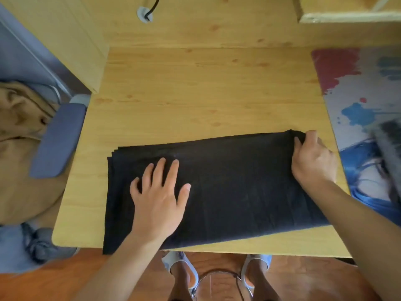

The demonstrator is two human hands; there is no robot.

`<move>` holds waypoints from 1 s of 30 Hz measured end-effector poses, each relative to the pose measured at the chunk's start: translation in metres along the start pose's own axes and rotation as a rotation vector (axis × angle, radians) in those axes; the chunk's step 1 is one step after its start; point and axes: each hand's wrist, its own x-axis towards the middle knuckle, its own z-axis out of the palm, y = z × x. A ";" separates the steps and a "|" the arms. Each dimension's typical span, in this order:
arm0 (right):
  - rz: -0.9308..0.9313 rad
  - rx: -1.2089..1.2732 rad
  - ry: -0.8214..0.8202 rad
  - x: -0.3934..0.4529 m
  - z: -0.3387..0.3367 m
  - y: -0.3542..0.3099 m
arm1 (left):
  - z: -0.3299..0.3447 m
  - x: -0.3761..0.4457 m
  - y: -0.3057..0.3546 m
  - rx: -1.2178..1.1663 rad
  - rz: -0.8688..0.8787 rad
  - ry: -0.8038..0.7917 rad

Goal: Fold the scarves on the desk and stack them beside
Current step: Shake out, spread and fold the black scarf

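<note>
A left hand (159,198) lies flat, fingers spread, on a black scarf (227,192) at the wooden surface's (195,101) near edge. Farther right, the right hand (312,158) pinches the scarf's far corner; carrying it squarely across should keep edges aligned.

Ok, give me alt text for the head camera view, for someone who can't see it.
A person folds a black scarf on a wooden desk: the left hand presses flat on it while the right hand grips its far right corner. A colourful mat lies at the right.
</note>
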 end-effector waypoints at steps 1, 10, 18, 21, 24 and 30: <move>-0.006 -0.005 0.005 0.000 0.001 0.000 | -0.004 0.011 -0.011 -0.029 -0.003 0.057; 0.096 -0.017 0.239 -0.010 0.000 -0.030 | 0.009 0.053 -0.055 0.067 0.034 0.072; -1.019 -0.084 -0.452 -0.105 0.039 -0.195 | 0.011 0.052 -0.066 -0.005 0.055 0.104; -0.740 -0.234 -0.454 -0.057 0.051 -0.173 | 0.010 0.052 -0.068 -0.100 0.028 0.150; -0.365 -0.263 -0.447 -0.009 0.037 -0.144 | 0.010 0.053 -0.064 -0.040 0.000 0.101; -0.654 -0.188 -0.175 -0.058 0.001 -0.112 | 0.001 0.071 -0.063 0.013 -0.046 0.004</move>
